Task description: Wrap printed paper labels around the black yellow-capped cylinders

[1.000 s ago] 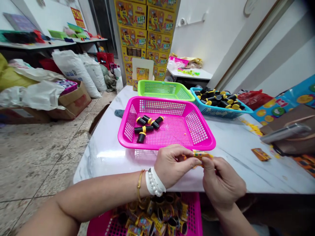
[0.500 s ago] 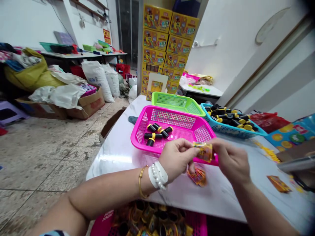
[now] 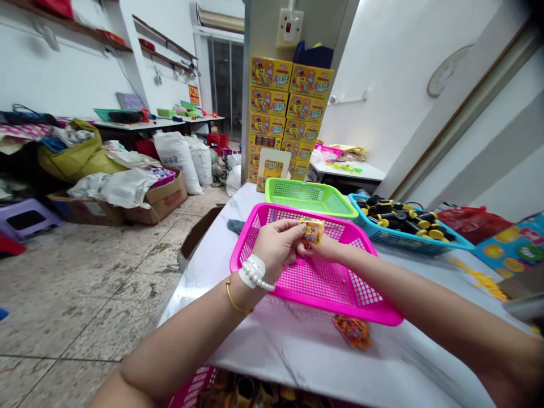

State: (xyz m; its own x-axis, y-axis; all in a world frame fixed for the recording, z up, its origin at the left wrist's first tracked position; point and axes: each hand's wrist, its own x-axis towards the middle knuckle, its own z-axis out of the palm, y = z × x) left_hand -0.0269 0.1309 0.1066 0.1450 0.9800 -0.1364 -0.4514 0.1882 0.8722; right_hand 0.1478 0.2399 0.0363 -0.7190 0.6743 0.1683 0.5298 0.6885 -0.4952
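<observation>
My left hand (image 3: 276, 243) pinches a small yellow printed plastic sleeve (image 3: 313, 231) between thumb and fingers, above the pink basket (image 3: 357, 309). Right beside it, my right hand (image 3: 319, 249) reaches in over the basket, its fingers mostly hidden behind the sleeve and my left hand. Whether it holds anything cannot be seen. The black-and-yellow cylinders in the basket's left part are covered by my hands. A small stack of orange printed sleeves (image 3: 352, 331) lies on the table by the basket's front edge.
A green basket (image 3: 312, 207) stands behind the pink one. To the right, a blue basket (image 3: 420, 241) holds many black-and-yellow cylinders. Yellow printed boxes (image 3: 289, 107) are stacked at the back. Below the table's front edge, another pink basket (image 3: 193, 388) contains wrapped cylinders.
My right hand has moved left and forward over the pink basket, and my left hand has shifted left and up with the sleeve. The view has tilted up; the pink basket sits at a different angle.
</observation>
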